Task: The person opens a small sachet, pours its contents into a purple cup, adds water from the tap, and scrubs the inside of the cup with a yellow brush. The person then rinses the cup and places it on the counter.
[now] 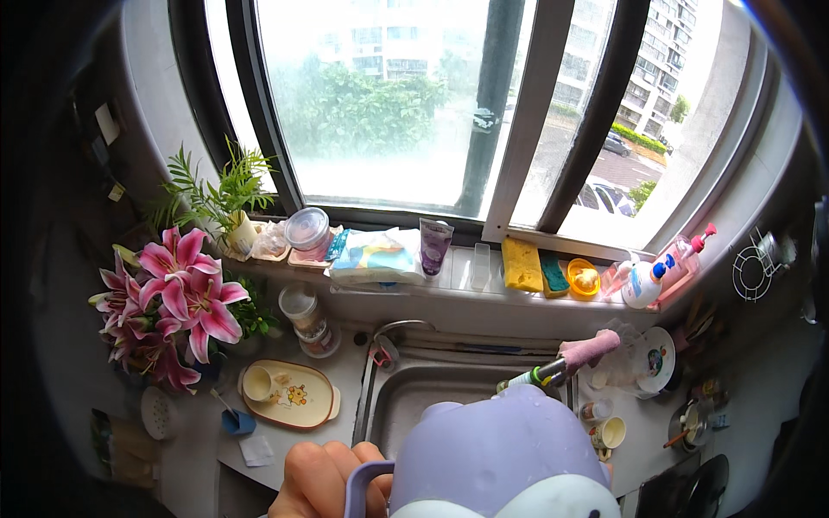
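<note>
My left hand [324, 479] is closed round the handle of a lavender plastic container [492, 440] at the bottom centre. The container has rounded bumps and a white part with a black spot, and drops of water cling to it. Only a sliver of my right hand [607, 472] shows, against the container's right side; the rest is hidden behind it. The container hangs above the front of a steel sink [388, 398] and covers part of it. Behind it, a rod-like fitting with a pink fabric cover [589, 349] points up to the right.
Left of the sink are an oval tray [298, 414] with a cup [258, 383], a blue cup [238, 422], stacked jars [304, 311] and pink lilies [188, 285]. Rightwards stand a patterned mug [609, 434] and a plate [654, 359]. Sponges [522, 264] and bottles [641, 285] line the windowsill.
</note>
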`<state>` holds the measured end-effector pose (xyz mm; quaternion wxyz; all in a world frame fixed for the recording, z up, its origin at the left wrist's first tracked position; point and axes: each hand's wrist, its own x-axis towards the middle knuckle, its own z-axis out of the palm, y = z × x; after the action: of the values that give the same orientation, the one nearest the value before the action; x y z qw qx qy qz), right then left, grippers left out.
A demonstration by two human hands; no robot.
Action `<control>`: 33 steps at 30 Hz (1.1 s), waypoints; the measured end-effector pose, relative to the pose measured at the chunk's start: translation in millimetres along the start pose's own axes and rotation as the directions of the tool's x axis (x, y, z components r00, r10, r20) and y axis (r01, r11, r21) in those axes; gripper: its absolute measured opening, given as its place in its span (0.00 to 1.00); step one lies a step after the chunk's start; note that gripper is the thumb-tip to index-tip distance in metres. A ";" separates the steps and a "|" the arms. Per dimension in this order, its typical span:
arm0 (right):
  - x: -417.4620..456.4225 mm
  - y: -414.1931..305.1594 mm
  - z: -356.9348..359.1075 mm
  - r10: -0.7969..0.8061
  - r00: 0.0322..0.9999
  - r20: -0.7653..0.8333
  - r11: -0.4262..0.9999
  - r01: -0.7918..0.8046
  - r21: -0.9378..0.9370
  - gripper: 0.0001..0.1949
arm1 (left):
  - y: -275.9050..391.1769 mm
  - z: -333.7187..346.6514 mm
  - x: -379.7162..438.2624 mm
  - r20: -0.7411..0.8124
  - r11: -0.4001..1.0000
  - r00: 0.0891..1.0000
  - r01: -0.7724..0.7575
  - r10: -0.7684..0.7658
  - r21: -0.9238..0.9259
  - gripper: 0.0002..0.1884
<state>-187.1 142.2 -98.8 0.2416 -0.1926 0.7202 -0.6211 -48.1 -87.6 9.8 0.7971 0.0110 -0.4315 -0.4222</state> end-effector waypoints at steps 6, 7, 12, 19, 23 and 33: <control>-6.8 -7.8 -7.3 -0.188 0.979 -0.076 0.957 0.200 0.212 0.14 | 23.0 -37.1 20.7 0.415 0.912 0.812 0.366 -0.411 0.187 0.17; -7.9 -8.6 -12.2 -0.231 0.970 -0.070 0.931 0.242 0.274 0.15 | 20.8 -47.3 22.2 0.473 0.869 0.749 0.487 -0.465 0.085 0.17; -3.4 -15.8 -12.2 -0.339 0.925 -0.172 0.856 0.379 0.351 0.19 | 18.3 -101.4 -11.5 0.318 0.498 0.391 0.756 -0.864 0.425 0.10; 38.3 9.5 52.8 -0.126 0.875 0.468 0.540 0.456 -0.707 0.09 | -33.3 -160.6 -117.2 0.145 0.235 0.220 0.466 -0.965 0.853 0.08; 43.6 70.0 85.9 0.105 0.851 0.515 0.670 0.322 -0.669 0.11 | -48.7 -205.0 -179.2 0.066 0.104 0.097 0.472 -0.993 0.876 0.11; 46.3 176.5 89.4 0.355 0.775 0.523 0.801 0.036 -0.597 0.11 | -69.7 -265.4 -249.5 0.054 0.073 0.064 0.349 -0.997 0.934 0.12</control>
<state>-168.0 71.0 -288.2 0.4455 -0.3814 0.7696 -0.2527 23.0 -54.2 -352.6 0.0744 0.3919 -0.7488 -0.5292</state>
